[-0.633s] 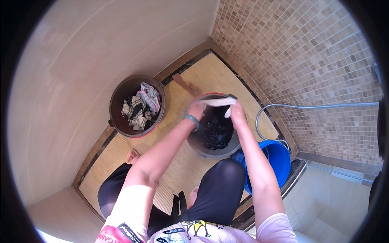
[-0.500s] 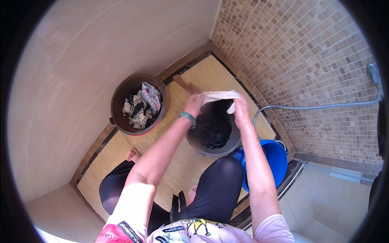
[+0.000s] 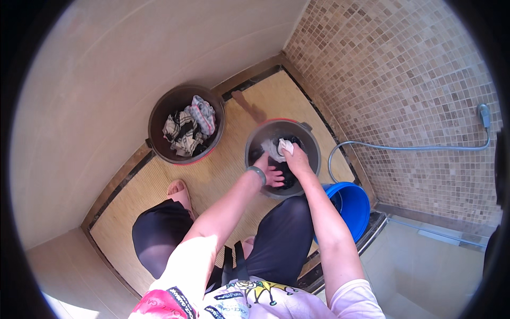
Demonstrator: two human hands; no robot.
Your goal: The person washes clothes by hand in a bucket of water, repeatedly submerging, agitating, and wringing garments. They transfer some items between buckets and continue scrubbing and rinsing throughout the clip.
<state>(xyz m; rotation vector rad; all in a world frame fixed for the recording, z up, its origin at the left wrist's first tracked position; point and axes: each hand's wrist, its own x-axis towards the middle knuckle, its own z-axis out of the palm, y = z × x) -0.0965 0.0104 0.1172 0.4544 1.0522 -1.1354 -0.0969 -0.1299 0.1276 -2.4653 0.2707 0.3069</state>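
A grey basin point(image 3: 254, 179) of dark water stands between and beyond my knees, with dark cloth under the surface. A white cloth point(image 3: 286, 144) is bunched in my right hand point(image 3: 296, 160), whose fingers are closed on it. Part of that cloth spreads pale and wet in the water to the left of the hand. My left hand point(image 3: 271, 173) is over the near left part of the basin, fingers spread, low at the water. It holds nothing that I can see. A bracelet point(image 3: 257, 175) circles the left wrist.
Another basin point(image 3: 157, 114) with several patterned clothes point(image 3: 187, 130) stands at the far left by the wall. To the right is a blue bucket point(image 3: 359, 208), near my right forearm. A grey hose point(image 3: 409, 146) runs along the tiled wall. A brown stick-like thing point(image 3: 247, 106) lies beyond the basins.
Both hands have come down into the basin. The white cloth, stretched between them above it before, is now bunched in the right hand and partly in the water. The left hand has let go.
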